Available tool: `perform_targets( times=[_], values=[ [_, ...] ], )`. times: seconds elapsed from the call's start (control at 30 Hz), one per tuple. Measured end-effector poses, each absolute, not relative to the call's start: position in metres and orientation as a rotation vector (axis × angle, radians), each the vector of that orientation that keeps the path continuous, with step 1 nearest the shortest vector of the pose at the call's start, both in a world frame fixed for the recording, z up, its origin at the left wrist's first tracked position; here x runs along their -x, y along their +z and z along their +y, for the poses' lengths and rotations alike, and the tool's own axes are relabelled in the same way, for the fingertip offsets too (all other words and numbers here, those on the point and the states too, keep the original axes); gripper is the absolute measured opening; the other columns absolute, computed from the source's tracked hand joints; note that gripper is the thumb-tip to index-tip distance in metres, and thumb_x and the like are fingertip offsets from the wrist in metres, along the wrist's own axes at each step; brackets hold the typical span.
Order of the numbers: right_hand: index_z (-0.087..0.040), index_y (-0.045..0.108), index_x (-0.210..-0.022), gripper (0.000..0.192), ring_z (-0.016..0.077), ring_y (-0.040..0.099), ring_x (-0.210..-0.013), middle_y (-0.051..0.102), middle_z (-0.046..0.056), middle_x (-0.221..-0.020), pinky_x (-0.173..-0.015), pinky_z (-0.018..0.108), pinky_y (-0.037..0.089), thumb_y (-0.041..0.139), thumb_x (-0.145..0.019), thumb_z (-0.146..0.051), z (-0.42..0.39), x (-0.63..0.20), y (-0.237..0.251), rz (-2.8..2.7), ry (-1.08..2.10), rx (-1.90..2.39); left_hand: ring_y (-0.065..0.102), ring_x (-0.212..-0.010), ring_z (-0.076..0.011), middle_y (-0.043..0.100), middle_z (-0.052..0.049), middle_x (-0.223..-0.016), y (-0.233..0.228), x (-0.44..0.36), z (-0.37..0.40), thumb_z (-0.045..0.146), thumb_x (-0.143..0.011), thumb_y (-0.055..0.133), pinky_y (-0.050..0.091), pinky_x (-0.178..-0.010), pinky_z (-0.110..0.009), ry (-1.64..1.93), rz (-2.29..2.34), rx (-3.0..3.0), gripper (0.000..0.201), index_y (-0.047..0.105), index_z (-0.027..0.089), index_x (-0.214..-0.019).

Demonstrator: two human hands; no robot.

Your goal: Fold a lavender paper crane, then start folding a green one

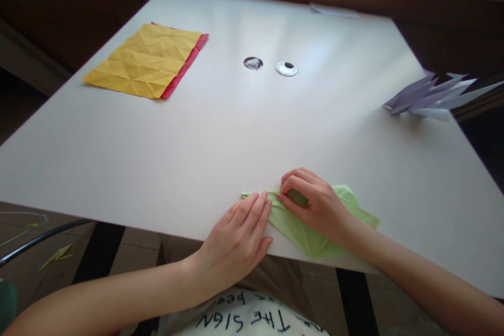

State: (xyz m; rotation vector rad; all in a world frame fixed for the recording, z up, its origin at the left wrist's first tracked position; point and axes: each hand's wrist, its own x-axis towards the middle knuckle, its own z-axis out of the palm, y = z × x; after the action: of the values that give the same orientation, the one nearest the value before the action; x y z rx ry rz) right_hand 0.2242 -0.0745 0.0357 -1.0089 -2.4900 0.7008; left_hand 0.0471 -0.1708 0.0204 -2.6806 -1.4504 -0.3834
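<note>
Hands first: I see my left hand (240, 233) lying flat near the front edge of the bench (220, 131), palm down, fingers straight and close together, holding nothing. Its fingertips press on the left pointed end of a green folded paper (303, 228). My right hand (313, 202) is on top of the same paper, a little to the right. Its fingers are curled and drawn together, and they seem to pinch a small fold of the green paper between thumb and fingertips, but I cannot tell how firm the grip is. The tips of the two hands are almost touching each other.

The green paper lies flat at the near edge of the bench, with one point toward me and one corner showing beyond the right wrist.

Farther away, in the middle of the bench, there is a round hole (252, 63) and just beside it a round white cap (286, 68). At the far left lies a creased yellow sheet (144, 60) on top of a red sheet (185, 65), of which only the right edge shows. At the right edge of the bench rests a pale purple folded paper (427, 97) with several long points.
</note>
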Motion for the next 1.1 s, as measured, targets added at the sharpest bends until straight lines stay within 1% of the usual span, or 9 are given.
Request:
perform_targets(
  times=[0.3,0.53,1.1],
  values=[
    [-0.019,0.048,-0.069,0.013,0.0149,0.05,-0.074,0.056,0.003,-0.075,-0.068,0.029,0.042,0.051,-0.079,-0.013,-0.0739,-0.2257,0.0345,-2.461,0.76,1.023,0.043,-0.121,-0.0262,0.048,-0.014,-0.13,0.0206,-0.0446,-0.1764,0.03,-0.087,0.041,0.04,-0.097,-0.035,-0.464,-1.48,2.668,0.047,0.047,0.002,-0.124],
    [-0.019,0.049,-0.068,0.013,0.0141,0.05,-0.071,0.056,0.003,-0.073,-0.066,0.028,0.042,0.053,-0.077,-0.01,-0.073,-0.2254,0.0326,-2.422,0.738,0.979,0.044,-0.12,-0.0277,0.049,-0.015,-0.129,0.0185,-0.0394,-0.1786,0.031,-0.085,0.043,0.041,-0.096,-0.037,-0.515,-1.524,2.647,0.047,0.049,0.002,-0.122],
    [-0.019,0.048,-0.064,0.015,0.0129,0.051,-0.068,0.057,0.001,-0.07,-0.064,0.026,0.043,0.052,-0.074,-0.007,-0.0737,-0.223,0.0345,-2.398,0.713,0.974,0.046,-0.118,-0.0277,0.051,-0.014,-0.128,0.0229,-0.0384,-0.1735,0.032,-0.086,0.042,0.04,-0.096,-0.038,-0.466,-1.507,2.66,0.047,0.05,0.003,-0.122]
  ],
)
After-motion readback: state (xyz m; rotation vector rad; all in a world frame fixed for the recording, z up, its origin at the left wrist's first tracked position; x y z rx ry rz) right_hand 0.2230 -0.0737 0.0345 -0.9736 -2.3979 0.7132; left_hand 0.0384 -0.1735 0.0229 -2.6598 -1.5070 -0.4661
